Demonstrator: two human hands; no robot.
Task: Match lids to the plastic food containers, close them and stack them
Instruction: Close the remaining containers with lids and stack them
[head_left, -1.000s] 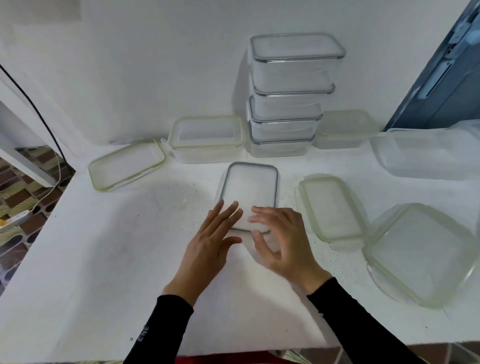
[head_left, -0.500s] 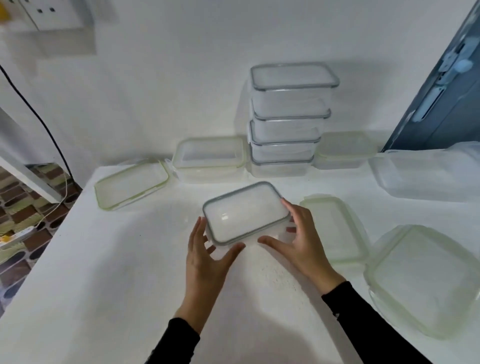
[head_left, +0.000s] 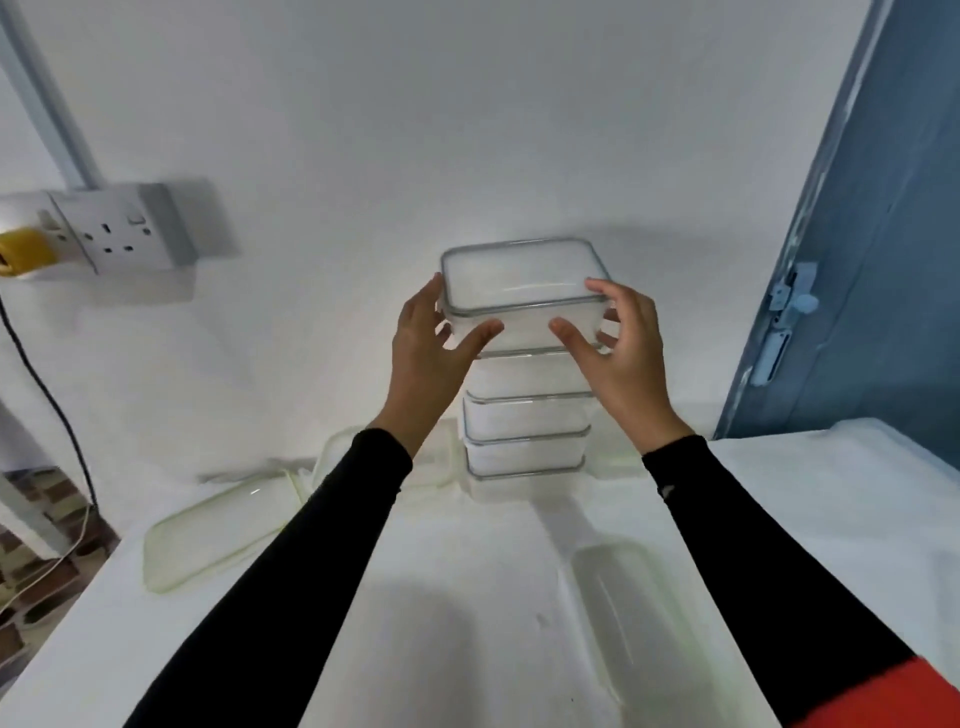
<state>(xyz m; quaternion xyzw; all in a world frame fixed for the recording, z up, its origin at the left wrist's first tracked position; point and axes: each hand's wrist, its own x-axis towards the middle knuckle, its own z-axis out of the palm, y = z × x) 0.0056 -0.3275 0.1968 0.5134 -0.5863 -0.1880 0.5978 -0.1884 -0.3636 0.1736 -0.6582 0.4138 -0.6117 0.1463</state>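
A clear container with a grey-rimmed lid (head_left: 522, 283) is held at the top of the stack of closed grey-rimmed containers (head_left: 524, 423) against the back wall. My left hand (head_left: 428, 345) grips its left end and my right hand (head_left: 621, 345) grips its right end. Whether it rests on the container below or hovers just above it is hidden by my fingers. A loose green-rimmed lid (head_left: 218, 538) lies flat at the left. Another green-rimmed container (head_left: 623, 587) sits near the front right, partly behind my right sleeve.
The white table (head_left: 457, 623) ends at the left over a brick floor. A wall socket with a yellow plug (head_left: 104, 234) and a black cable are at the left. A blue door (head_left: 878, 218) stands at the right. A green-rimmed container (head_left: 441, 457) peeks out behind my left forearm.
Both hands lifted the closed grey-rimmed container from the middle of the table and carried it away from me up to the top of the stack. The camera tilted upward.
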